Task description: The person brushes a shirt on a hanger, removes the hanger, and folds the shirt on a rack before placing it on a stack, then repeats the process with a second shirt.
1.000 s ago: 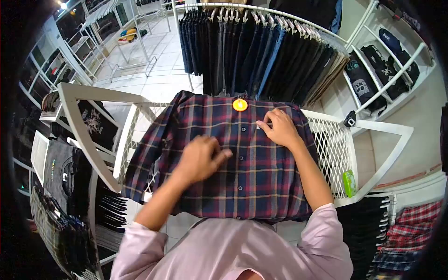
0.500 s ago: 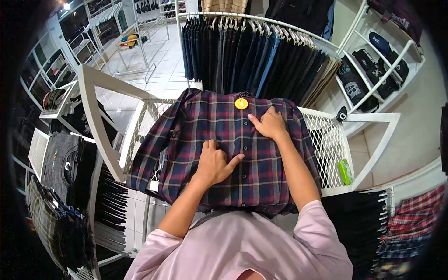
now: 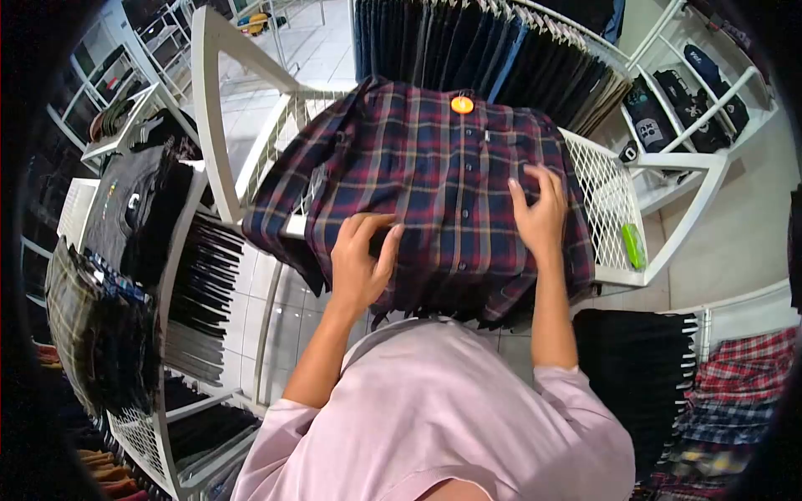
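A dark plaid button-up shirt in navy, maroon and tan lies spread over a white mesh rack, its collar end away from me. A round orange tag sits at the collar. The shirt's lower part drapes over the near edge of the rack. Over the lower left of the shirt front is my left hand, thumb apart from curved fingers, holding nothing. My right hand hovers by the shirt's right side, fingers spread and nothing in them.
Beyond the rack hang dark trousers in a row. A green packet lies at the rack's right corner. Folded clothes are stacked on the left, black garments hang at lower right, and shelves at right hold dark caps and bags.
Both hands have come off the flat of the shirt, moved apart and opened their fingers. The shirt's lower edge has shifted and hangs less evenly. The camera view has tilted down.
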`<control>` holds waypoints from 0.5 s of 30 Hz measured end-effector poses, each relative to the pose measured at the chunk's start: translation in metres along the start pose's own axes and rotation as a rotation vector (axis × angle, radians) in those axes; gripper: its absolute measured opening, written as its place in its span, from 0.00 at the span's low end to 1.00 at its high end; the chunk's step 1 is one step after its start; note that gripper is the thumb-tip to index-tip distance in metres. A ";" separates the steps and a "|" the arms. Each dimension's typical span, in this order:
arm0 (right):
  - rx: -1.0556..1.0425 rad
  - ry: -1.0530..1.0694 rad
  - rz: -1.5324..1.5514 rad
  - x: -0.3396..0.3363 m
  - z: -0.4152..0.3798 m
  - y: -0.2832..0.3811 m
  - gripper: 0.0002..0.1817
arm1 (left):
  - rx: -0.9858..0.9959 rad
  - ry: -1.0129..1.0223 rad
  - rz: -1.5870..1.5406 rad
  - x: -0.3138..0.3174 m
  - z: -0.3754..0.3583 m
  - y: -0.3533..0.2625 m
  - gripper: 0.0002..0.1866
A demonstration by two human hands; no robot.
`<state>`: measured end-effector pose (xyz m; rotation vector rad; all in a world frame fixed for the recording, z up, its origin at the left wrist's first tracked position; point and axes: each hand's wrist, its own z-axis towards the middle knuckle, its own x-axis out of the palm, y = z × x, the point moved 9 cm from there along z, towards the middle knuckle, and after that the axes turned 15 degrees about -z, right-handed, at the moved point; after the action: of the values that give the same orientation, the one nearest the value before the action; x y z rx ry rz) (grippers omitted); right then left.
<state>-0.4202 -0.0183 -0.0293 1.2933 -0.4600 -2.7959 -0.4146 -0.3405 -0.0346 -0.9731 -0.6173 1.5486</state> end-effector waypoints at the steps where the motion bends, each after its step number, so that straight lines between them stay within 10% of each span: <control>1: 0.000 -0.058 0.043 -0.016 -0.027 0.006 0.17 | 0.002 -0.067 0.004 -0.010 -0.018 -0.002 0.08; 6: 0.114 -0.145 0.029 -0.045 -0.153 0.039 0.11 | -0.192 0.028 0.298 -0.001 -0.103 0.047 0.27; 15: -0.019 0.044 0.083 -0.036 -0.232 0.070 0.13 | -0.164 0.134 0.270 0.026 -0.139 0.092 0.09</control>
<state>-0.2292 -0.1392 -0.1249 1.2981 -0.4728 -2.6918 -0.3461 -0.3523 -0.1891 -1.3165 -0.5409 1.6700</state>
